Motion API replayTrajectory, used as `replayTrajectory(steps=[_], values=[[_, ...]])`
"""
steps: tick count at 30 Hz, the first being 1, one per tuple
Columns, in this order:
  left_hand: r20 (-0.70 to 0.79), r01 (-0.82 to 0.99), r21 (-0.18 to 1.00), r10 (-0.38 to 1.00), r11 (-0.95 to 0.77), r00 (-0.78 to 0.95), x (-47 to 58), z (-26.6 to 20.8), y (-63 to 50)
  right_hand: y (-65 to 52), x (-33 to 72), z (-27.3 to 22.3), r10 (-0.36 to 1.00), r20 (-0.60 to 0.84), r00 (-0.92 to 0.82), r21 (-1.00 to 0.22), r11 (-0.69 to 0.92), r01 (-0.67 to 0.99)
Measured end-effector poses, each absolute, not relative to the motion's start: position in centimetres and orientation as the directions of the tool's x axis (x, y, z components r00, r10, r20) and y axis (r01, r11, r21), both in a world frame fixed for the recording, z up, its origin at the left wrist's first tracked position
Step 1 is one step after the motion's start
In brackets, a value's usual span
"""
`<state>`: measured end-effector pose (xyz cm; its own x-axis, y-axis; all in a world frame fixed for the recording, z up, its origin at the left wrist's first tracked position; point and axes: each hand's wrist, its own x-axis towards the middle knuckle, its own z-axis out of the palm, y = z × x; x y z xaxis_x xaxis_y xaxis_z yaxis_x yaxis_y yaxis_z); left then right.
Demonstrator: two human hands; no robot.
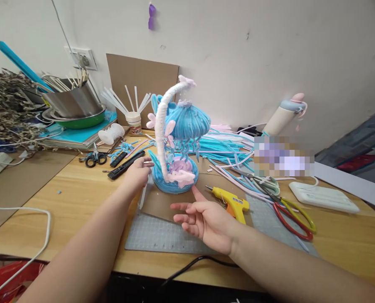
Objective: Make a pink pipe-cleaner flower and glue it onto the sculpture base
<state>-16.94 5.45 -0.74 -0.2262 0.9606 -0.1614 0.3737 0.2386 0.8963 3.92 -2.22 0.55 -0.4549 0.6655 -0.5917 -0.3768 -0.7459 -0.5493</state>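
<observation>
A pipe-cleaner lamp ornament stands upright on a sheet of brown cardboard. It has a white curved stem, a blue jellyfish-like shade with curly tendrils, and a round blue base with pink pieces on it. Beside the base's left edge is my left hand, its fingers stretched toward it; whether they touch is hard to tell. My right hand is palm up with fingers apart and empty, the index fingertip close to the base's front right edge. A yellow glue gun lies right of that hand.
A grey cutting mat lies under the cardboard. Red-and-yellow scissors rest at right, small black scissors and a black cutter at left. Blue pipe cleaners are piled behind. A paper cup holds white sticks.
</observation>
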Motion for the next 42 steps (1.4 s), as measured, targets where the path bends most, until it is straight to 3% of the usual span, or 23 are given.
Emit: replayTrajectory(steps=[5,7,8,10,12,14,16,20,35,42], values=[[-0.104,0.509,0.830,0.960,0.229,-0.261,-17.2,-1.6,5.5,-3.2,4.2,0.5,0.708,-0.602,-0.369,-0.632,-0.705,-0.322],[-0.044,0.587,0.788,0.967,0.188,-0.251,-17.2,-2.0,5.5,-4.0,4.6,0.7,0.702,-0.588,-0.401,-0.737,-0.670,-0.092],[-0.011,0.626,0.763,0.971,0.163,-0.238,-17.2,-2.3,5.5,-4.2,5.0,0.9,0.693,-0.573,-0.438,-0.800,-0.590,0.113],[0.034,0.693,0.711,0.978,0.120,-0.205,-17.1,-2.6,5.5,-4.3,5.7,1.3,0.777,-0.431,-0.460,-0.845,-0.168,0.508],[0.045,0.737,0.669,0.985,0.096,-0.169,-17.0,-2.7,5.5,-3.7,6.3,1.6,0.874,-0.136,-0.466,-0.619,0.293,0.729],[0.040,0.763,0.641,0.990,0.079,-0.137,-17.0,-2.6,5.4,-2.7,6.5,1.6,0.867,0.031,-0.498,-0.322,0.480,0.816],[0.035,0.778,0.624,0.993,0.066,-0.113,-16.9,-2.4,5.3,-1.6,6.2,1.4,0.848,0.037,-0.528,-0.149,0.527,0.837],[0.021,0.791,0.608,0.995,0.067,-0.100,-16.9,-2.1,5.1,0.1,5.1,0.5,0.836,0.010,-0.549,-0.019,0.549,0.836],[0.012,0.815,0.575,0.996,0.067,-0.091,-17.2,-2.7,5.4,2.3,4.8,-0.8,0.742,0.090,-0.664,0.143,0.650,0.746],[0.010,0.829,0.555,0.996,0.071,-0.092,-17.3,-2.8,5.5,2.5,4.8,-1.1,0.742,0.110,-0.662,0.145,0.647,0.749]])
